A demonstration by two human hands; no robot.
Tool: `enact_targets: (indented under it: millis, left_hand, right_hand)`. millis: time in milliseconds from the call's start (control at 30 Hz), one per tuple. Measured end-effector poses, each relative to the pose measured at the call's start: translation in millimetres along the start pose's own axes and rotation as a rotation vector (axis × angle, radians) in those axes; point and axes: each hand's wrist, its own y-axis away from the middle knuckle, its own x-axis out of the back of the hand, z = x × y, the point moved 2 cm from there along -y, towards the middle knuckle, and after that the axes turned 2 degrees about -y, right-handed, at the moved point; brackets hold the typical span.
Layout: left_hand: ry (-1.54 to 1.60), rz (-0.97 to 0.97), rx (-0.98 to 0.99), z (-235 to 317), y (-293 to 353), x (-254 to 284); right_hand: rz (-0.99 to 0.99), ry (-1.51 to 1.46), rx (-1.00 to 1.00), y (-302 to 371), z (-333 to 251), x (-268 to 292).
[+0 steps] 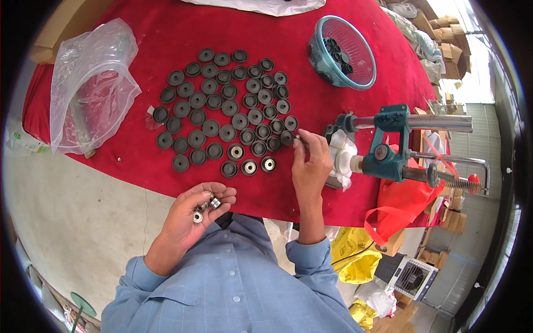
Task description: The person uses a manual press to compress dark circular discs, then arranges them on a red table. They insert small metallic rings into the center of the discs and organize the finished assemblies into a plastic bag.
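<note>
Several small shiny ball bearings (pixel 215 203) rest in my left hand (pixel 180 219), its fingers curled around them near the table's front edge. My right hand (pixel 312 161) is closed in a pinch at the right edge of a group of black round caps (pixel 227 132). A small glint shows at its fingertips, too small to name, beside the cap (pixel 287 138) at that edge. The caps lie spread in loose rows, hollow side up. Three at the near side have a bearing seated in the middle, among them the near right one (pixel 268 164).
A red cloth (pixel 150 50) covers the table. A green hand press (pixel 388 141) stands close right of my right hand. A blue basket (pixel 369 61) with black parts sits at the far right. A clear plastic bag (pixel 105 61) lies left; a red bag (pixel 405 194) hangs near the press.
</note>
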Motion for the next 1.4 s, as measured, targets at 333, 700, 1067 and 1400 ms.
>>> enact_targets:
  millis: [333, 700, 1067, 1400]
  left_hand:
    - [0.001, -0.019, -0.003, -1, -2, 1]
    - [0.006, -0.015, -0.020, -2, 0, 1]
    - [0.087, -0.078, 0.011, -1, 2, -1]
    - [0.138, -0.101, -0.053, -6, 2, 13]
  right_hand:
    - [-0.035, 0.123, 0.248, 8, 10, -21]
    - [-0.060, 0.239, 0.218, 39, 7, -19]
    - [-0.225, -0.134, 0.137, 49, -52, 0]
    - [-0.415, -0.309, 0.224, 74, -95, -24]
